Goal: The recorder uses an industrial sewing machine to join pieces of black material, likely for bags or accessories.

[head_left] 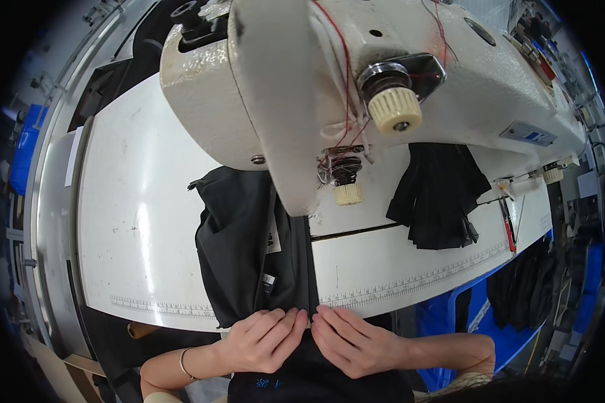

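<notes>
The black fabric (pixel 232 248) reaches toward me from below the sewing machine (pixel 464 87); my left fingers (pixel 275 329) pinch it, my right fingers (pixel 336 330) bunch alongside, grip unclear. I should keep its edges level, square to the machine.

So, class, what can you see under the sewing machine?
Dark cloth and a bundle of black pieces, both on the white table, run out of sight behind or beneath the sewing machine. Their parts there, and the needle area, are covered.
</notes>
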Motion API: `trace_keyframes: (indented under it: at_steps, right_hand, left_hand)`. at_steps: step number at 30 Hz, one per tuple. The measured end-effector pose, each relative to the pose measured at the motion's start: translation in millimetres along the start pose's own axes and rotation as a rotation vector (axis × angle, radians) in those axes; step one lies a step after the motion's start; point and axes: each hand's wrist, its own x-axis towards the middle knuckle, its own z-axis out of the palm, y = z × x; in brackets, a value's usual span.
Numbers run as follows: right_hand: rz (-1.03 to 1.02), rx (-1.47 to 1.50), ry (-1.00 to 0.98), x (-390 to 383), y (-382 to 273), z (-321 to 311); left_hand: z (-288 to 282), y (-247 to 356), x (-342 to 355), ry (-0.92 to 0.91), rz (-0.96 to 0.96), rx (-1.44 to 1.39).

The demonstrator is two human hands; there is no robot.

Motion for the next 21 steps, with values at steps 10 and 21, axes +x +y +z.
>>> trace_keyframes:
  at_steps: [10, 21]
  right_hand:
    - [-0.021, -0.003, -0.016, 4.7, 0.1, -1.0]
    - [-0.036, 0.018, -0.019, 8.9, 0.7, -1.7]
  left_hand:
    - [-26.8, -7.5, 3.5, -0.013, -0.080, -0.057]
    - [-13.5, -3.4, 7.9, -0.112, -0.002, 0.003]
